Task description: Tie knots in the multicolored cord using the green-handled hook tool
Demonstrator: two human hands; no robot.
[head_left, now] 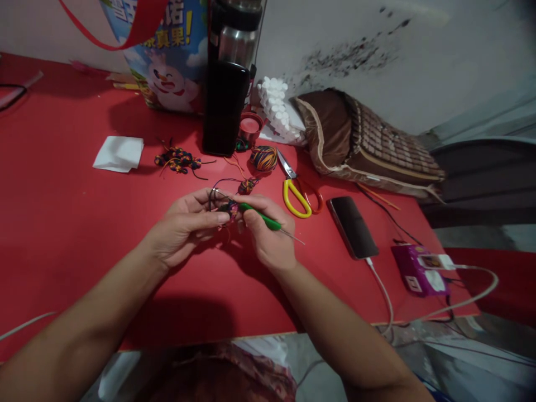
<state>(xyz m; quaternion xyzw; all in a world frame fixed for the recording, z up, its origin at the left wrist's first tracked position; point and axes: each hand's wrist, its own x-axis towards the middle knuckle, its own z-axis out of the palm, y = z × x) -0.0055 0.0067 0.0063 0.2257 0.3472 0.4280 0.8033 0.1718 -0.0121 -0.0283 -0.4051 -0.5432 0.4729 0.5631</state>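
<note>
My left hand (188,223) pinches a small piece of dark multicoloured crochet work (231,209) between thumb and fingers, with a strand of yarn passing over the forefinger. In my right hand (272,229) is a crochet hook (268,222) with a green handle; its thin tip reaches to the work, and a metal shaft sticks out at the other end. Just beyond the hands lies a small multicoloured bundle of yarn (248,185). A ball of variegated yarn (264,159) rests farther back, beside scissors (296,195) with yellow and red handles.
Several crocheted pieces (178,161) and a folded white paper (118,153) lie left on the red table (62,223). A black phone (226,109) stands upright behind. To the right are a charging phone (352,228), a purple power box (419,271) with cables and a brown cushion (368,139).
</note>
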